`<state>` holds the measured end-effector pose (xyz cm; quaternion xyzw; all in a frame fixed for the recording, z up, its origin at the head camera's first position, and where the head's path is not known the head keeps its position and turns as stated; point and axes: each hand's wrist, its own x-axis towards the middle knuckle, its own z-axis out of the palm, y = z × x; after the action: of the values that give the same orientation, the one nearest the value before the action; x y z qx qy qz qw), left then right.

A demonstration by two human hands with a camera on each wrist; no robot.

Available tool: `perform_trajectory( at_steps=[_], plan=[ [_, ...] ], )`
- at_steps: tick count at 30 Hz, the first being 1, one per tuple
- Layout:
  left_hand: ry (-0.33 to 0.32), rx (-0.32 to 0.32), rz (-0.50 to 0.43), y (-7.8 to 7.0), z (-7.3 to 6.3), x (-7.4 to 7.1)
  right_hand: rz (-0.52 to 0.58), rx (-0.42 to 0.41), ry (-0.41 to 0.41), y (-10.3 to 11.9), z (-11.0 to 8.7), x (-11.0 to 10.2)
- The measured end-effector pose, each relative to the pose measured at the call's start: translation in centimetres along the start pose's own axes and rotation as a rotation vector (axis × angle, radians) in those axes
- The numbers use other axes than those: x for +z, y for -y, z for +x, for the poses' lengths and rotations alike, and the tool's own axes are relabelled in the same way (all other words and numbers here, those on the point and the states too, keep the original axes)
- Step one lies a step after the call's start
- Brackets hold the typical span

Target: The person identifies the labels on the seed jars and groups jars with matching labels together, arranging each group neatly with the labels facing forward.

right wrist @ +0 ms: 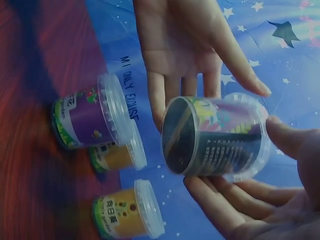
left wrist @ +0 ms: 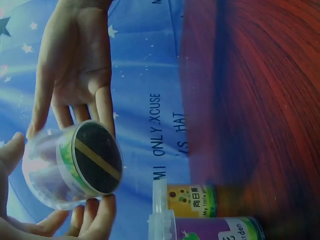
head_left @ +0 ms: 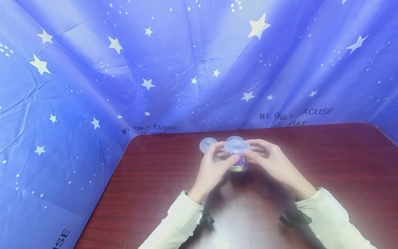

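A clear plastic cup [head_left: 238,165] with a lid [head_left: 236,147] is held between both hands above the table; its printed label shows purple and green. In the head view the left hand [head_left: 212,169] grips it from the left, thumb across the label. From the other side the right hand [head_left: 278,164] holds it, thumb near the lid's rim. The left wrist view shows the cup [left wrist: 65,165] tilted, its dark bottom with a tan stripe facing the camera. White print covers a dark label panel on the cup [right wrist: 225,135] in the right wrist view.
Behind the hands, a purple-labelled lidded cup [right wrist: 87,117] and two yellow-labelled ones, one at the front [right wrist: 120,212], stand on the dark red wood table [head_left: 149,180]. A blue star-printed curtain [head_left: 186,52] hangs along the table's back and left edges.
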<state>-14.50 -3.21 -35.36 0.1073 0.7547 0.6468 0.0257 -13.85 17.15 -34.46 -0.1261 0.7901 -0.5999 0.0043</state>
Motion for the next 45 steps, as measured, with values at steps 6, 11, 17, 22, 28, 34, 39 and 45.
perform_trajectory(
  at_steps=[6, 11, 17, 22, 28, 34, 39, 45],
  plan=[
    [-0.017, 0.044, 0.035, 0.2, -0.1, 0.3, -0.041, 0.003, -0.049, 0.2, -0.3, 0.7],
    [0.008, 0.044, -0.010, 0.6, 0.1, -0.1, -0.056, 0.004, -0.057, 0.2, -0.5, 1.0],
    [0.053, -0.001, -0.054, 0.7, 0.1, -0.5, 0.082, 0.006, 0.028, -0.3, -0.5, 0.5],
    [0.114, -0.027, -0.101, 1.0, 0.2, -0.8, 0.140, 0.004, 0.090, -1.0, -0.4, -0.2],
    [0.196, -0.028, -0.143, 1.1, 0.3, -0.9, 0.163, 0.013, 0.181, -1.2, -0.5, -0.8],
    [0.210, -0.005, -0.135, 1.2, 0.4, -0.9, 0.172, -0.007, 0.160, -1.1, -0.6, -0.8],
    [0.152, -0.002, -0.130, 1.2, 0.1, -0.6, 0.141, -0.021, 0.099, -1.0, -0.5, -0.4],
    [0.036, 0.017, -0.055, 0.8, -0.5, 0.2, 0.080, -0.039, 0.035, -0.9, -0.5, 0.2]
  ],
)
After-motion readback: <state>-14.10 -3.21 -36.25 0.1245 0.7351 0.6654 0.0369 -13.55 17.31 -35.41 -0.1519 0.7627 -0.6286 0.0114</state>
